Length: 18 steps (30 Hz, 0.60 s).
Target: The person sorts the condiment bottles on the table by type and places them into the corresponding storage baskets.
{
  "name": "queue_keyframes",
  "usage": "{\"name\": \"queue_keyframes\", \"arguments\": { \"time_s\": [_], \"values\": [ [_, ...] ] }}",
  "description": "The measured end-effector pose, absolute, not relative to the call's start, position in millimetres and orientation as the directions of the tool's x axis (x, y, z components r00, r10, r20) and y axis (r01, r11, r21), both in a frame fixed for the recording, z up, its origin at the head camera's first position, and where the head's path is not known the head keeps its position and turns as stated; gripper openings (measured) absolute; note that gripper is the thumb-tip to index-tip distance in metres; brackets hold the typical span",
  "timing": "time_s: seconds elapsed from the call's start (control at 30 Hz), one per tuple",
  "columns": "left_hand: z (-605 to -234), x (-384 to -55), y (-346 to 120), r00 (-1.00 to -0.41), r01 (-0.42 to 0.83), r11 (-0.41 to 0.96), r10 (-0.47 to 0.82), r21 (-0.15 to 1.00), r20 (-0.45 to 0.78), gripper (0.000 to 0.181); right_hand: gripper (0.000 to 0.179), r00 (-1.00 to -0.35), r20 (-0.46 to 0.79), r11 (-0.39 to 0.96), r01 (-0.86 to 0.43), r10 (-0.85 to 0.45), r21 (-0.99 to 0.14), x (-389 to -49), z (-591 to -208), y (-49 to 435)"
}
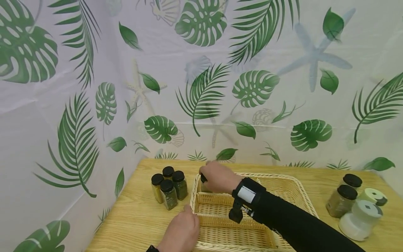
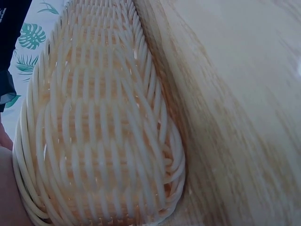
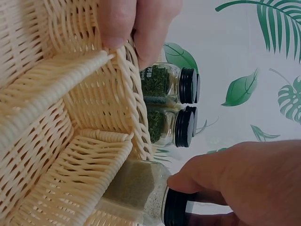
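Observation:
My right hand (image 1: pixel 218 176) holds a glass spice jar (image 3: pixel 134 188) by its black lid (image 3: pixel 175 207), thumb and fingers on the lid's sides. The jar contains a greyish-beige powder, and its lower part is down in the back-left compartment of a divided wicker basket (image 1: pixel 201 215). My left hand (image 1: pixel 182 229) grips the basket's left rim near the front; in the right wrist view its fingers (image 3: pixel 117 23) straddle the woven edge. The left wrist view mostly shows the basket's outer wall (image 2: pixel 94 122).
Several black-lidded spice jars (image 1: pixel 168 194) stand together left of the basket. At the right are two more black-lidded jars (image 1: pixel 341 201) and pale containers (image 1: pixel 362 218). A leaf-printed cloth (image 1: pixel 201 87) hangs behind the wooden table (image 1: pixel 126 224).

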State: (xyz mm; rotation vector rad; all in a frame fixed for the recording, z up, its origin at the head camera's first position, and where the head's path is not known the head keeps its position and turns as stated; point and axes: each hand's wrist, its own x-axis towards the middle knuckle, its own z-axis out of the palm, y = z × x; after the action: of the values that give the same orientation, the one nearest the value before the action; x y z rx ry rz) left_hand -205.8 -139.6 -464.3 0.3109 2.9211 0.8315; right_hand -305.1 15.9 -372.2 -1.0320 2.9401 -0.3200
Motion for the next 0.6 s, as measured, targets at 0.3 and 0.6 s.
{"name": "queue_keyframes", "arguments": {
  "time_s": [0.3,0.6],
  "values": [
    [-465.3,-204.9,-139.4,-0.979,0.147,0.818,0.199,0.557,-0.035,0.028,0.012,-0.766,0.07,0.747,-0.64,-0.64,-0.18,-305.9,-373.3,8.7],
    [-465.2,-204.4,-137.8,-0.987,0.11,0.811,0.155,0.575,-0.03,0.032,0.034,-0.768,0.071,0.754,-0.639,-0.636,-0.156,-303.7,-375.7,10.9]
  ]
}}
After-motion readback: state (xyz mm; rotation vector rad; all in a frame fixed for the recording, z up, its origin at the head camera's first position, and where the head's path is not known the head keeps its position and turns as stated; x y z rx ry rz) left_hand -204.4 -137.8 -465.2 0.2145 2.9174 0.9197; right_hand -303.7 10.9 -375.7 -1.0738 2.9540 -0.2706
